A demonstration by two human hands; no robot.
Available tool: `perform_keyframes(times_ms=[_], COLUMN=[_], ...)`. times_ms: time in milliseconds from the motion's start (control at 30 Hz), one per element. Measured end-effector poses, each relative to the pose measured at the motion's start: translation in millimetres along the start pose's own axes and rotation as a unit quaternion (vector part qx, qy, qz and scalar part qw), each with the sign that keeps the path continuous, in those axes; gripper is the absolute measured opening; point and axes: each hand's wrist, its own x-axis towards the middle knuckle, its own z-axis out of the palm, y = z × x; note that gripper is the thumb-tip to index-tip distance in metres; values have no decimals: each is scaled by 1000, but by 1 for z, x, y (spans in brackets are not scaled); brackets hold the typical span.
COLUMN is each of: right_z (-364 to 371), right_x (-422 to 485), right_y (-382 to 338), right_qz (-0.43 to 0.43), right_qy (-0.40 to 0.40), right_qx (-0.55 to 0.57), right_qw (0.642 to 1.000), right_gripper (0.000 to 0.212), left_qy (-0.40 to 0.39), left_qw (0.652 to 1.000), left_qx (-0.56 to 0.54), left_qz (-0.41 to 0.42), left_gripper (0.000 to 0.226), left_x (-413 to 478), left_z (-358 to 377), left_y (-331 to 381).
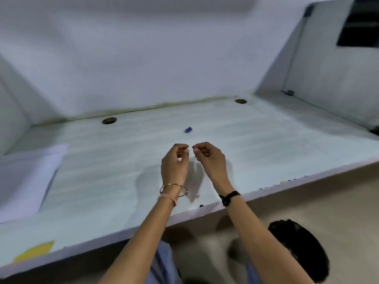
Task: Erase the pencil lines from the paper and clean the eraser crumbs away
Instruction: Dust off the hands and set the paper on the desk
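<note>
My left hand (175, 160) and my right hand (208, 155) hover side by side above the middle of the white desk (256, 144), fingers curled in, fingertips almost meeting. Nothing shows in either hand. A small blue eraser (188, 129) lies on the desk beyond them, apart from both. A stack of white paper (26, 177) lies at the desk's left side, well away from my hands. The picture is blurred, so I cannot make out pencil lines or crumbs.
White partition walls close the desk at the back, left and right. Two round cable holes (109, 120) (241, 101) sit near the back edge. A yellow sheet (34, 252) lies at the front left corner. A dark object (299, 249) is on the floor below the front edge.
</note>
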Motion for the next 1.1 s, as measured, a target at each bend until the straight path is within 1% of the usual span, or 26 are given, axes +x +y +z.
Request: perform_keyframes(times_ms=[67, 133, 200, 267, 333, 400, 467, 500, 567, 667, 767, 867, 1000, 1100], right_z=[28, 47, 77, 100, 118, 127, 131, 132, 131, 130, 130, 127, 118, 100], right_x=[-2, -2, -6, -11, -17, -20, -19, -18, -16, -13, -11, -7, 2, 11], right_y=[-2, -1, -5, -7, -8, -6, -5, -4, -2, 0, 0, 0, 0, 1], right_qz=[-1, 9, 8, 7, 2, -7, -12, -15, -22, -26, -23, -32, -58, -50], right_qy=[-43, -62, -107, -151, -185, -196, -196, -196, -195, -198, -194, -192, -194, -223], right_qx=[5, 4, -6, -23, -36, -46, -58, -64, -67, -67, -63, -72, -92, -101], right_qw=[999, 998, 994, 988, 982, 980, 979, 978, 978, 978, 979, 978, 975, 968], right_gripper=[11, 11, 12, 14, 16, 17, 16, 16, 15, 14, 14, 17, 24, 30], left_qy=[42, 72, 115, 139, 146, 131, 114, 110, 101, 70, 19, -19, -70, -113], left_qw=[998, 990, 969, 936, 905, 878, 858, 851, 845, 848, 848, 853, 874, 885], left_qx=[51, 118, 217, 319, 377, 411, 419, 415, 418, 434, 464, 491, 477, 452], left_qz=[2, 4, -11, -62, -133, -205, -275, -302, -319, -297, -255, -177, -61, -3], left_gripper=[17, 20, 30, 44, 56, 66, 73, 74, 70, 62, 60, 55, 45, 36], left_x=[4, 8, 11, 15, 16, 14, 12, 10, 9, 9, 4, -8, -23, -28], left_z=[-32, -56, -96, -133, -167, -194, -215, -222, -226, -212, -177, -139, -97, -75], left_y=[-16, -30, -47, -66, -85, -100, -110, -114, -119, -112, -94, -74, -49, -34])
